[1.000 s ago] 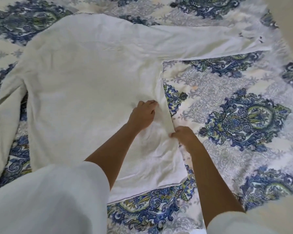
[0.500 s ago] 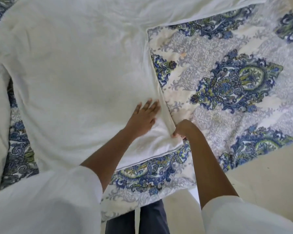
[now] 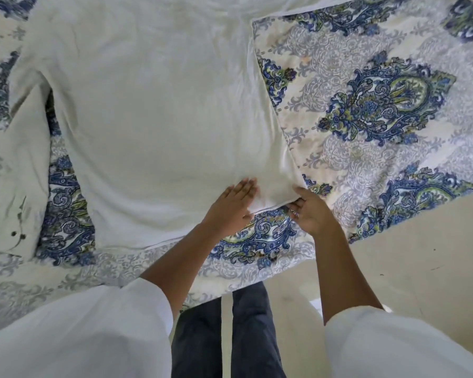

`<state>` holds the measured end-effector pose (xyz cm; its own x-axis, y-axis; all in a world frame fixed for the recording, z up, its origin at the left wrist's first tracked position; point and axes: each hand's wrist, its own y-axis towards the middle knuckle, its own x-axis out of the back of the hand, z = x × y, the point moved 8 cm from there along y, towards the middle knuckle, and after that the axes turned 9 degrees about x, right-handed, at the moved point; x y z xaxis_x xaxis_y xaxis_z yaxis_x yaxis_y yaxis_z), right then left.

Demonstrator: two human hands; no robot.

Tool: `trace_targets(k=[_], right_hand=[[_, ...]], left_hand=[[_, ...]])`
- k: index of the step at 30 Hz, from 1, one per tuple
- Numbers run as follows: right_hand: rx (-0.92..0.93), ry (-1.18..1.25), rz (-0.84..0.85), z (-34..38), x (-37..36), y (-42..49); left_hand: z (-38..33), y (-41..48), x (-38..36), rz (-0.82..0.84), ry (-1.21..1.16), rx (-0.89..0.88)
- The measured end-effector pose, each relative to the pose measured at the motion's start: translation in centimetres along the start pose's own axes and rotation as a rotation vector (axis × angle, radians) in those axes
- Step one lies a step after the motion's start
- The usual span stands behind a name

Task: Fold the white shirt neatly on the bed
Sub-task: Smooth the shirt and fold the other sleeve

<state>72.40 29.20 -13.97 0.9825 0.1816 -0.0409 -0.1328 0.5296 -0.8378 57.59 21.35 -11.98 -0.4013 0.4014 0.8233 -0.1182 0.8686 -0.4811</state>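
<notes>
head view: left grip (image 3: 231, 205) lies flat on the white shirt (image 3: 161, 118); right grip (image 3: 311, 211) seems to pinch its hem corner. tugging against that pin could bunch it.

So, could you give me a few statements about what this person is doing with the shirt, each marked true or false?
1. The white shirt lies spread on the patterned bedspread. True.
2. The left hand lifts the collar. False: it rests flat on the shirt's lower part.
3. The right hand pinches the shirt's bottom corner. True.
4. The shirt is folded into a small square. False: it lies open, one sleeve stretched out beside it.
</notes>
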Motion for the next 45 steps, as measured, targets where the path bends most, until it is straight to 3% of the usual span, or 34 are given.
trace_targets(k=[2, 3, 6, 10, 11, 13, 18, 21, 24, 27, 30, 35, 40, 45], right_hand=[[-0.043, 0.063, 0.029, -1.8, -1.2, -1.0], [-0.059, 0.071, 0.045, -2.7, -1.9, -1.4], [-0.091, 0.126, 0.143, -4.2, -4.2, -2.2], [-0.162, 0.097, 0.245, -5.9, -6.8, -2.8], [-0.174, 0.079, 0.262, -6.3, -7.2, -2.8], [-0.183, 0.032, 0.289, -6.9, -7.3, -2.8], [-0.094, 0.045, 0.252, -7.4, -6.6, -2.3], [0.016, -0.009, 0.261, -7.2, -7.6, -2.5], [-0.001, 0.272, 0.355, -7.8, -8.2, -3.5], [-0.029, 0.39, 0.447, -8.0, -8.6, -4.1], [-0.083, 0.246, 0.318, -8.3, -8.9, -3.3], [-0.052, -0.215, 0.283, -8.3, -8.7, -3.2], [-0.052, -0.255, 0.26, -9.4, -7.5, -3.6], [-0.091, -0.296, 0.213, -10.0, -7.3, -3.4]], left_hand=[[0.7, -1.7, 0.7, -0.15, -0.135, 0.09], [1.7, -3.2, 1.5, -0.302, -0.289, 0.191], [5.6, -9.6, 0.8, -0.679, -0.812, 0.701], [7.9, -15.7, -7.0, -0.747, -1.706, 1.389], [7.7, -16.1, -8.2, -0.737, -1.976, 1.449], [7.8, -16.1, -9.1, -0.777, -2.344, 1.399], [8.6, -14.2, -8.1, -0.8, -2.663, 1.207], [8.1, -12.7, -7.8, -0.633, -2.663, 1.104], [6.9, -11.8, -7.3, -0.438, -2.583, 0.968], [6.5, -11.1, -6.6, -0.371, -2.579, 0.849], [6.5, -10.2, -6.8, -0.315, -2.492, 0.905], [5.7, -10.8, -7.8, -0.287, -2.244, 1.074], [4.4, -12.8, -10.7, -0.302, -2.147, 1.197], [4.6, -13.0, -10.6, -0.452, -2.246, 1.154]])
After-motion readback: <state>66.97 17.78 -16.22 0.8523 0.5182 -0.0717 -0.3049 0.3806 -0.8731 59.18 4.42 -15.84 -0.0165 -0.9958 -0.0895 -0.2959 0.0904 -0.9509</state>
